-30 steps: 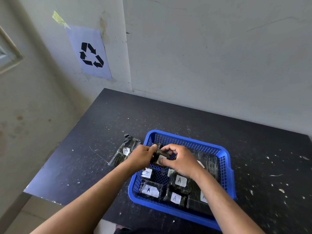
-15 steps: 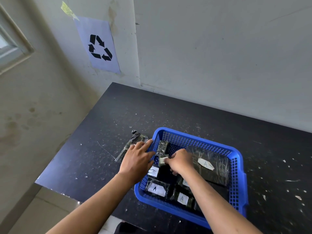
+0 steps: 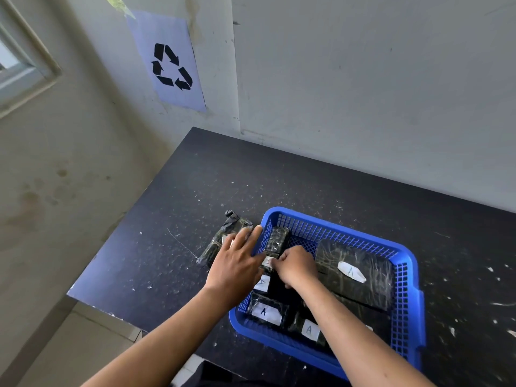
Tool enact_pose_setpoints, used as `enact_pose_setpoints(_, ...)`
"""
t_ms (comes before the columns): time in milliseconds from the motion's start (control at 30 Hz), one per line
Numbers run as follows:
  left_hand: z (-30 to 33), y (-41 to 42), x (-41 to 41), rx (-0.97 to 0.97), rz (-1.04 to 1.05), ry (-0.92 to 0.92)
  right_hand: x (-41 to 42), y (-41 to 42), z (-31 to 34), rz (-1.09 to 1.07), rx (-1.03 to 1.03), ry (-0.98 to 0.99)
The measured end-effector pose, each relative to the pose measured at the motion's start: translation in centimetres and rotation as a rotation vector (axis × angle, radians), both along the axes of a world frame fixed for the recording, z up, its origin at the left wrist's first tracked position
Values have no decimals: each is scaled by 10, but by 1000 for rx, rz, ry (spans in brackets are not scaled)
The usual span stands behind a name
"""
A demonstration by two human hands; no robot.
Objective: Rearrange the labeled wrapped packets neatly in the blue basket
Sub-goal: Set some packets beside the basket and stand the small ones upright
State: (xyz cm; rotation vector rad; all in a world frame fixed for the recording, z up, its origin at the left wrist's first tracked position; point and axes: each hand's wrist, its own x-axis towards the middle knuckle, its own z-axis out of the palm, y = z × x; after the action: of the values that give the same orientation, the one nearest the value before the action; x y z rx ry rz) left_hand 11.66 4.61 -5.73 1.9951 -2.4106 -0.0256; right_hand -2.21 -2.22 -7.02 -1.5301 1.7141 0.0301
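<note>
Showing a handwritten "A" on white labels of three wrapped packets [image 3: 352, 275] in the blue basket [image 3: 406, 291], and a black recycling symbol on the wall sheet [image 3: 170, 62].

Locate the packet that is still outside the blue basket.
Head view: the stray packet lies on the black table, just left of the blue basket, partly under the left hand.

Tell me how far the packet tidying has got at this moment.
Mostly done: several A-labeled packets already lie flat in the blue basket, including a large packet. In hand: the right hand is setting a small packet in the far left corner; the left hand is open beside it. Left: one packet on the table, outside the basket.
</note>
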Motion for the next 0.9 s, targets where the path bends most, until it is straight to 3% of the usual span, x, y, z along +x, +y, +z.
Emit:
enact_pose_setpoints(133,-1,-3,-4,-28,-158,-142,-8,-12,6,145,44,65)
enact_pose_setpoints(333,8,-10,-3,108,-196,-215,-16,-37,14,7,-53,51)
enact_pose_setpoints(567,7,-10,-2,103,-184,-195,-8,-40,6,-66,-37,72)
enact_pose_setpoints(633,6,-10,-2,92,-195,-203,-13,-39,7,-97,-93,84)
enact_pose_setpoints(800,4,-11,-2,89,-197,-220,0,-23,1,70,-410,252)
enact_pose_setpoints(900,7,-11,-2,122,-202,-246,8,-17,-3,179,-455,269)
